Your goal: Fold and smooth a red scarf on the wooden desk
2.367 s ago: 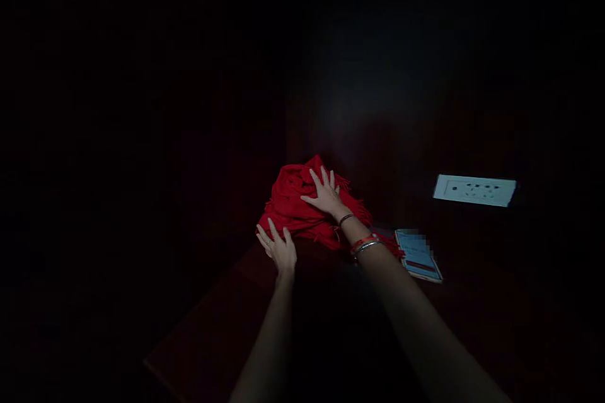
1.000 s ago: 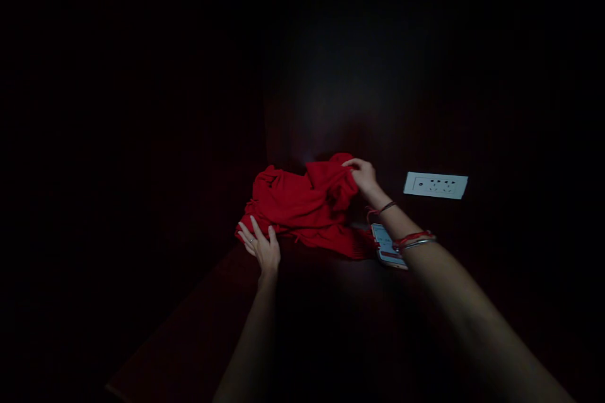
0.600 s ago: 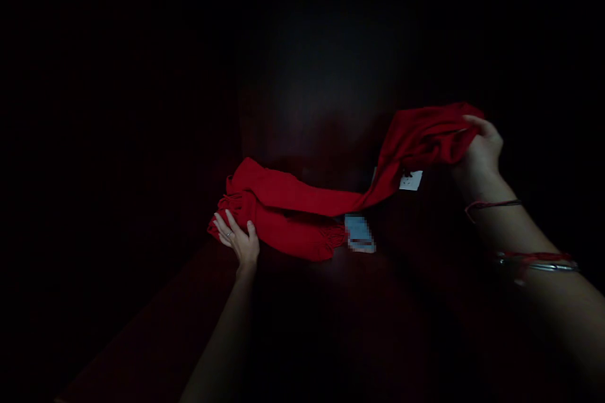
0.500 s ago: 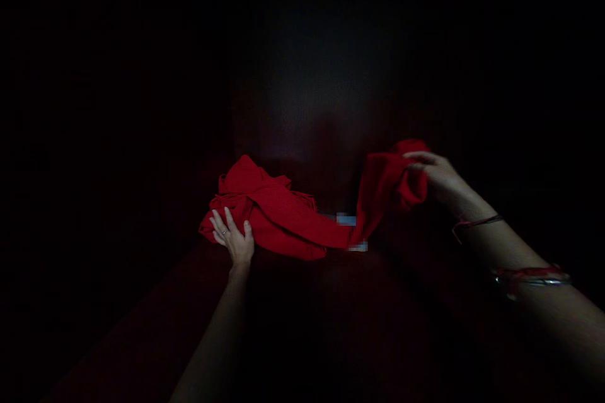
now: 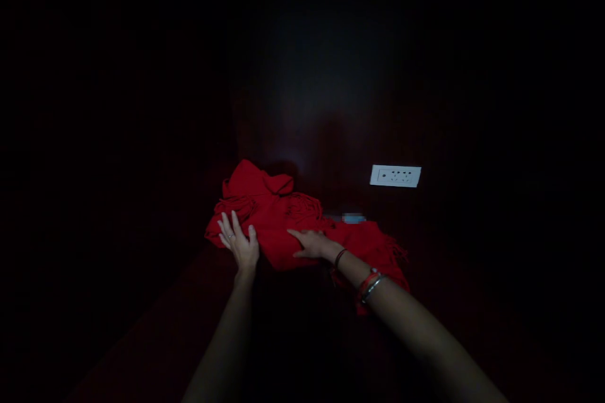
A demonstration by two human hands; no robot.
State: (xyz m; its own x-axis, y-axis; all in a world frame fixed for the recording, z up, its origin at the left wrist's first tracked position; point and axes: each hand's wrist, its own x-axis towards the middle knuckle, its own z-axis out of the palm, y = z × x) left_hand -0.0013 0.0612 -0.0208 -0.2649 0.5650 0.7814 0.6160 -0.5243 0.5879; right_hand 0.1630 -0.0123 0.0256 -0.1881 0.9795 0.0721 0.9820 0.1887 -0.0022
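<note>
A red fringed scarf (image 5: 276,217) lies bunched on a dark reddish surface (image 5: 165,340) in a very dim room. My left hand (image 5: 240,243) rests flat on the scarf's left edge, fingers spread, a ring on one finger. My right hand (image 5: 312,243) lies flat on the middle of the scarf, fingers stretched toward the left. One end of the scarf trails right under my right wrist, its fringe (image 5: 394,258) showing. Bracelets sit on my right wrist.
A white socket panel (image 5: 395,175) is set in the dark wall at the right. A small light-blue item (image 5: 352,218), mostly covered by the scarf, peeks out behind it. Everything else is too dark to make out.
My right hand had pulled one end of the scarf up and out to the right; it has since let go and come down flat on the scarf. My left hand stayed put.
</note>
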